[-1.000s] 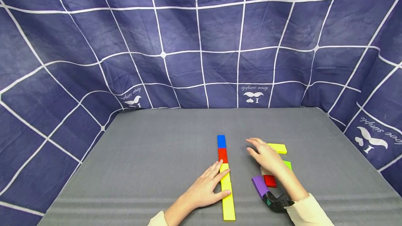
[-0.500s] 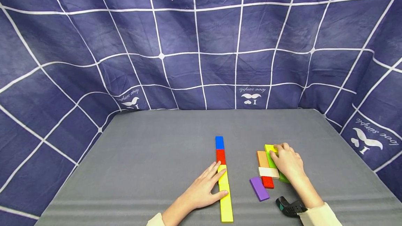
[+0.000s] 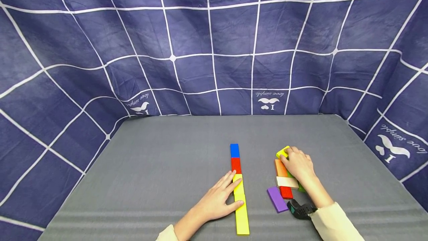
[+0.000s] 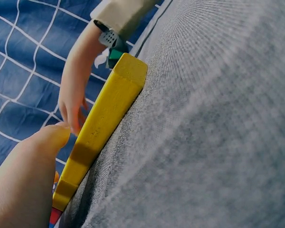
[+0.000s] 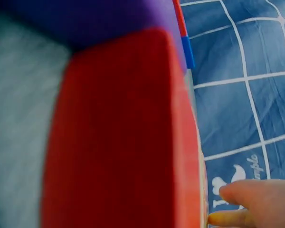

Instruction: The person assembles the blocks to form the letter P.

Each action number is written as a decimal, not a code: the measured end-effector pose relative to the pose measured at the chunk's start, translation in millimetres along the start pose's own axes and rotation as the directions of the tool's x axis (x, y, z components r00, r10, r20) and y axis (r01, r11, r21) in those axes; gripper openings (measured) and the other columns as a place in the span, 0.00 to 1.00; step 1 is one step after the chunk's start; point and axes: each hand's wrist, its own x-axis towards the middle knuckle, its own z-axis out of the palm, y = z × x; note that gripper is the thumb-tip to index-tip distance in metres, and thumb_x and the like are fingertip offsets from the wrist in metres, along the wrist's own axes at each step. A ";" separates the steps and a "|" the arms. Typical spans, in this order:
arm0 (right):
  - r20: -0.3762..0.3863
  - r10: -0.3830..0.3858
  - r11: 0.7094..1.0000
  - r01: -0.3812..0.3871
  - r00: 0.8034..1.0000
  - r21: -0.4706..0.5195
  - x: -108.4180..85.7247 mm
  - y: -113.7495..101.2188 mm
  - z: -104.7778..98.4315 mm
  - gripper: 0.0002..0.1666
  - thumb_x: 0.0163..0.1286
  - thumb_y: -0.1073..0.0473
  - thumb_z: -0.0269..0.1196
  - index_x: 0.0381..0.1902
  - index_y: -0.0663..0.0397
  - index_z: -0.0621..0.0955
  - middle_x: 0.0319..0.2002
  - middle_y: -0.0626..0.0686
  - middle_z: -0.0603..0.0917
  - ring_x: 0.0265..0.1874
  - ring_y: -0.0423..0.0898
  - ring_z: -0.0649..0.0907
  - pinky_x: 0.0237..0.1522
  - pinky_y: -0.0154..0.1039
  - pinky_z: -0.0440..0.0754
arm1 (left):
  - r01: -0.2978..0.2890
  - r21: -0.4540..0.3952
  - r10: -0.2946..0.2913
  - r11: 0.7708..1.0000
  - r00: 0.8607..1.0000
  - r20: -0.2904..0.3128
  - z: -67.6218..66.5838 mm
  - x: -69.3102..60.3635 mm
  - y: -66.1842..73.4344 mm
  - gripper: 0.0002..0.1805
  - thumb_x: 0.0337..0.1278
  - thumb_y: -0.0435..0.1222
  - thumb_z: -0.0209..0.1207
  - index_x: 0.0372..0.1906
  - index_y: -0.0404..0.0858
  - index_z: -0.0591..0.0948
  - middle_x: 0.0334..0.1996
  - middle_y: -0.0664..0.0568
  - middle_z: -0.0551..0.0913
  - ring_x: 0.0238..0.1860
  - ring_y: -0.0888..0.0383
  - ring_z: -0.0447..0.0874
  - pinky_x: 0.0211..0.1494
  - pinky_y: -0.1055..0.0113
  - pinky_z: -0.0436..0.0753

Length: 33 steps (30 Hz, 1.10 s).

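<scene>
In the head view a straight row runs toward me: a blue block [image 3: 234, 150], a red block [image 3: 236, 165], a yellow block [image 3: 239, 186] and another yellow block [image 3: 242, 218] nearest. My left hand [image 3: 219, 200] rests along its left side, fingers extended, with fingertips and thumb touching the yellow blocks. To the right, my right hand [image 3: 298, 164] pinches a yellow block [image 3: 282, 152] at its right end. Below that hand lie an orange block [image 3: 280, 168], a cream block [image 3: 287, 182], a small red block [image 3: 286, 192] and partly hidden green blocks [image 3: 301, 188].
A purple block [image 3: 277, 199] lies at an angle between the row and the pile. The grey tabletop [image 3: 160, 170] meets a blue gridded curtain [image 3: 230, 73] at the back and sides. A black wrist device [image 3: 301, 210] sits at my right wrist.
My right hand first hovered left of the pile, then reached onto it. It now holds a yellow block, turned and shifted slightly left. My left hand stays put.
</scene>
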 end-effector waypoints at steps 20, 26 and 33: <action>0.052 -0.277 0.961 0.276 0.959 0.026 17.6 -70.8 28.1 0.19 0.63 0.58 0.55 0.49 0.65 0.77 0.52 0.61 0.75 0.49 0.59 0.78 0.52 0.56 0.72 | -0.013 0.039 0.013 0.999 1.000 -0.008 2.2 1.4 0.1 0.34 0.58 0.60 0.44 0.65 0.46 0.65 0.69 0.49 0.58 0.70 0.54 0.56 0.67 0.60 0.66; 0.040 -0.306 0.952 0.306 0.951 0.003 26.9 -79.5 35.3 0.20 0.64 0.60 0.54 0.51 0.64 0.77 0.53 0.61 0.75 0.50 0.59 0.78 0.52 0.56 0.72 | -0.013 0.043 0.014 0.999 1.000 -0.007 1.9 1.8 0.1 0.34 0.58 0.59 0.44 0.65 0.46 0.65 0.69 0.48 0.58 0.70 0.54 0.56 0.67 0.60 0.65; 0.063 -0.347 0.938 0.346 0.936 0.014 44.5 -86.9 36.8 0.20 0.64 0.65 0.50 0.53 0.67 0.75 0.55 0.63 0.75 0.54 0.59 0.76 0.54 0.55 0.73 | -0.019 0.048 0.019 0.999 1.000 0.004 2.0 1.4 -0.8 0.34 0.58 0.60 0.43 0.66 0.46 0.64 0.69 0.48 0.57 0.69 0.54 0.56 0.68 0.60 0.65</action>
